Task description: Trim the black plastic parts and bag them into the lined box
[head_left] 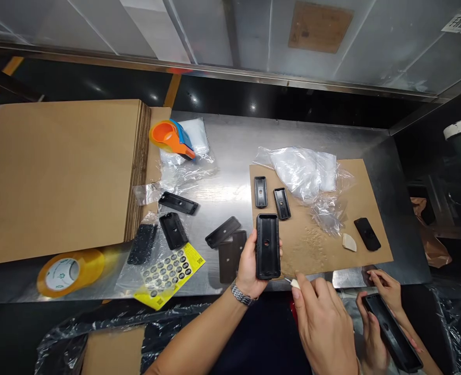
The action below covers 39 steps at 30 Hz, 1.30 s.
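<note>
My left hand point(251, 268), with a watch on its wrist, grips a black rectangular plastic shell point(267, 255) by its sides. The shell's hollow face is up and shows a round hole in the middle. Just right of its lower end, my right hand point(324, 317) is closed on a small white-handled tool point(294, 283) with a thin metal tip; most of the handle is hidden in my fingers. The tip is near the shell, but whether they touch I cannot tell. Beyond it, two smaller black shells point(260, 191) point(282, 203) lie on a cardboard sheet point(359, 182).
At right, another person's hands point(386, 286) hold a similar black shell point(392, 333). Several black parts point(223, 232) lie left of mine, near a yellow sticker sheet point(191, 260). Tape rolls point(62, 273), stacked cardboard point(59, 172), an orange tape roll holder point(168, 138) and plastic bags point(301, 169) surround them.
</note>
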Each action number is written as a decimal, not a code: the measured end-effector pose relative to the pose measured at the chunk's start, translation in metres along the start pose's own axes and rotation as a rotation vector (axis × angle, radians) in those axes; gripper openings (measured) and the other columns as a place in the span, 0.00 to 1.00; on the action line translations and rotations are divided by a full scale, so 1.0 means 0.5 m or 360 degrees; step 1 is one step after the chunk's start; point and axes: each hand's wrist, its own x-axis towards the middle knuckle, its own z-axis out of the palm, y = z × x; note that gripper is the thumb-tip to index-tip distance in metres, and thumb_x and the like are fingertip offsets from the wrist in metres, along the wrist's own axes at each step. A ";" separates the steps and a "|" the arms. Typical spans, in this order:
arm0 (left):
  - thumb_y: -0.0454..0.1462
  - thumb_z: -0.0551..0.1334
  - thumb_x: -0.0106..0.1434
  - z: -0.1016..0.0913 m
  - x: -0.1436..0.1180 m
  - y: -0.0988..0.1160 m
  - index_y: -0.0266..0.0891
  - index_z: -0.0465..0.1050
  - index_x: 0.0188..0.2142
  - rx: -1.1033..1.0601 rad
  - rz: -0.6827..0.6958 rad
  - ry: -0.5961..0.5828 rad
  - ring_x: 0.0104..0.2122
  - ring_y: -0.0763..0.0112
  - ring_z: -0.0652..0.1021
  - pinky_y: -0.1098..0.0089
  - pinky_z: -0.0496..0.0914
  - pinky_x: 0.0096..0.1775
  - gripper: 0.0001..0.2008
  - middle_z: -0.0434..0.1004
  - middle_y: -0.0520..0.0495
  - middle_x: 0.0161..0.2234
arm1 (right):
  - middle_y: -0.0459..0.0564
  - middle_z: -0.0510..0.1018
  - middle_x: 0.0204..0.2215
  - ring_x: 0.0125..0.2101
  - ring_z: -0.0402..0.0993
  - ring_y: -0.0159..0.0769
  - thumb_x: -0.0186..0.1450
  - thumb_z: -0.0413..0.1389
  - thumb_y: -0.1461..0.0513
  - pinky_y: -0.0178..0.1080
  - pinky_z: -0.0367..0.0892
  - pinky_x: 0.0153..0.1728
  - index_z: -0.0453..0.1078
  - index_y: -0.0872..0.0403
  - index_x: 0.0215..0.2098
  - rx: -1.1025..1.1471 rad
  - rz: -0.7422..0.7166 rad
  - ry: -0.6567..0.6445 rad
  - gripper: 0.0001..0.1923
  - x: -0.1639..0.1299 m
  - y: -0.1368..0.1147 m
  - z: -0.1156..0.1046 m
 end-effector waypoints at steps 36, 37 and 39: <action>0.48 0.51 0.59 -0.001 -0.022 -0.015 0.31 0.74 0.32 -0.0086 0.0399 0.0018 0.26 0.71 0.74 0.73 0.68 0.29 0.22 0.75 0.42 0.28 | 0.48 0.65 0.23 0.25 0.62 0.33 0.65 0.41 0.56 0.35 0.51 0.24 0.68 0.52 0.42 -0.0161 -0.0028 0.0036 0.17 -0.013 -0.009 0.006; 0.48 0.51 0.59 -0.002 -0.022 -0.015 0.31 0.74 0.32 -0.0085 0.0403 0.0025 0.26 0.71 0.74 0.73 0.68 0.29 0.22 0.75 0.42 0.28 | 0.48 0.65 0.23 0.25 0.62 0.33 0.65 0.41 0.56 0.35 0.51 0.24 0.69 0.52 0.41 -0.0167 -0.0027 0.0054 0.17 -0.011 -0.010 0.005; 0.48 0.52 0.58 -0.002 -0.023 -0.013 0.31 0.74 0.32 -0.0089 0.0405 0.0039 0.25 0.71 0.74 0.73 0.68 0.29 0.21 0.75 0.42 0.28 | 0.48 0.64 0.22 0.25 0.61 0.33 0.66 0.40 0.56 0.35 0.51 0.25 0.69 0.52 0.40 -0.0174 -0.0042 0.0080 0.18 -0.007 -0.012 0.003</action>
